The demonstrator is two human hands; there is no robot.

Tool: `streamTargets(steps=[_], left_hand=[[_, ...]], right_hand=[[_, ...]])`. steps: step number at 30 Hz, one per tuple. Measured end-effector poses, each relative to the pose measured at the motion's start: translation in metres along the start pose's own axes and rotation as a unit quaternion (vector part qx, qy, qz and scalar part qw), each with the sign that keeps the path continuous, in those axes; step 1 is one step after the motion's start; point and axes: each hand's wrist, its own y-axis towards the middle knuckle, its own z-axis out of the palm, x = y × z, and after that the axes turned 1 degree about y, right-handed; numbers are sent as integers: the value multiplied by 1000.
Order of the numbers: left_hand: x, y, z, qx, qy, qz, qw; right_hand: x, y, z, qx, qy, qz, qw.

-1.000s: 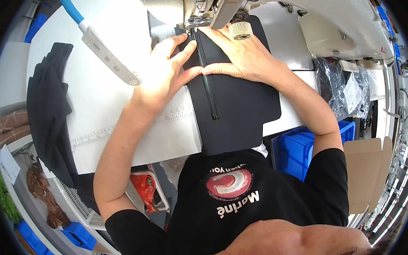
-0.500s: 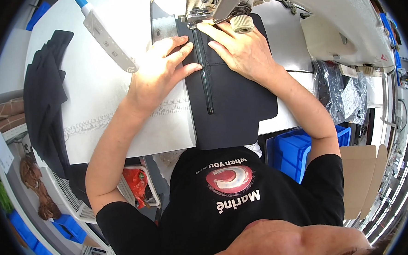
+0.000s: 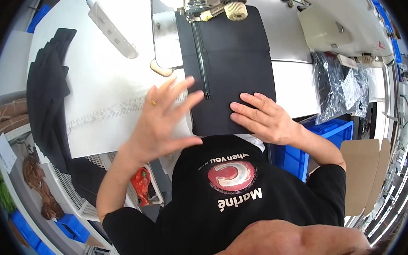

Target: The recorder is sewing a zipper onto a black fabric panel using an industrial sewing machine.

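A black fabric panel [image 3: 237,65] lies on the white table under the sewing machine's needle and presser foot [image 3: 192,18]. A dark zipper [image 3: 201,58] runs lengthwise along its left side, from the presser foot toward me. My right hand [image 3: 263,117] rests flat on the panel's near right part, fingers stretched out and nothing held. My left hand [image 3: 166,118] is raised beside the near left edge of the panel, with its fingers spread. A ring sits on one finger. No thread or tool shows in either hand.
A white lamp [image 3: 111,33] reaches over the table at the left, where dark cloth [image 3: 47,94] hangs off the edge. Clear plastic bags [image 3: 340,88] lie on the right. A blue crate [image 3: 293,157] and a cardboard box [image 3: 361,177] stand below.
Both hands have come back toward me from beside the presser foot. My left has lifted and spread its fingers. The panel has shifted slightly away from me, under the machine.
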Motion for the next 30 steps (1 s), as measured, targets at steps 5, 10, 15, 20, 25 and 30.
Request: streamTargets(steps=[5, 10, 15, 20, 25, 30], left_hand=[[-20, 4, 27, -75, 148, 65, 984], [-3, 34, 27, -120, 53, 66, 989], [-4, 49, 19, -41, -123, -49, 990], [-4, 55, 10, 44, -146, -106, 983], [-2, 47, 12, 68, -118, -105, 985], [-15, 18, 33, -69, 25, 13, 997]], right_hand=[[-8, 8, 9, -102, 178, 107, 973], [4, 33, -44, -196, 142, 162, 957], [29, 22, -24, -100, 126, 72, 984], [18, 1, 17, -41, 27, 131, 990], [13, -18, 25, 6, -6, 136, 991], [20, 0, 10, -8, 41, 122, 992]])
